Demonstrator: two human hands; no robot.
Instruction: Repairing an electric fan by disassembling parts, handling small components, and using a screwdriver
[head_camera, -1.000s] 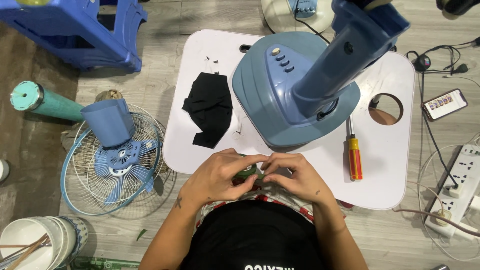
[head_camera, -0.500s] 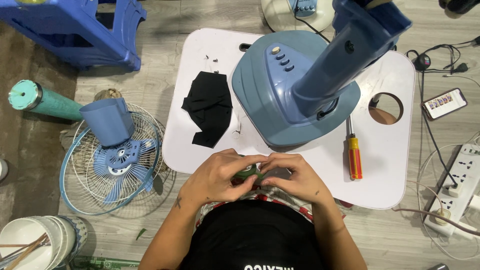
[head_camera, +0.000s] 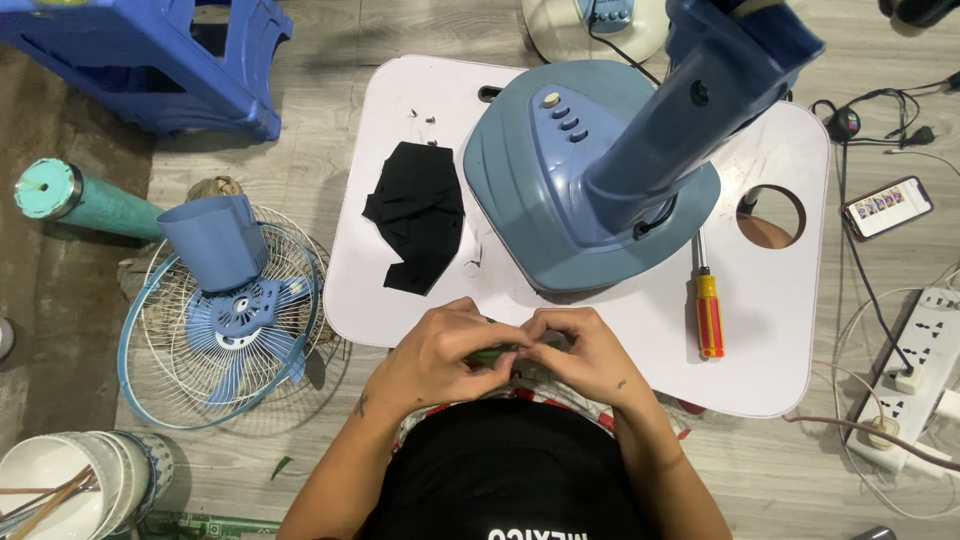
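Little has moved since the earlier frames: both hands are held together at the near edge of the table exactly as before, with only slight shifts of the fingers.

A small dark green part (head_camera: 492, 355) is pinched between the left hand (head_camera: 440, 352) and the right hand (head_camera: 583, 352). Both hands are closed around it, fingertips meeting over its middle, so most of it is hidden. Its long axis appears to run left to right, level with the table edge; which end points where cannot be told. It is held close to the body, probably for steady fine work.

Beyond the hands, a white table (head_camera: 770, 330) is seen from above. A blue fan base (head_camera: 560, 190) with its slanted column stands at the centre, likely set there within reach. A black cloth (head_camera: 418, 215) lies to its left, a screwdriver (head_camera: 707, 300) to its right.

On the floor at left, a fan grille (head_camera: 225, 330) with blades is laid flat.
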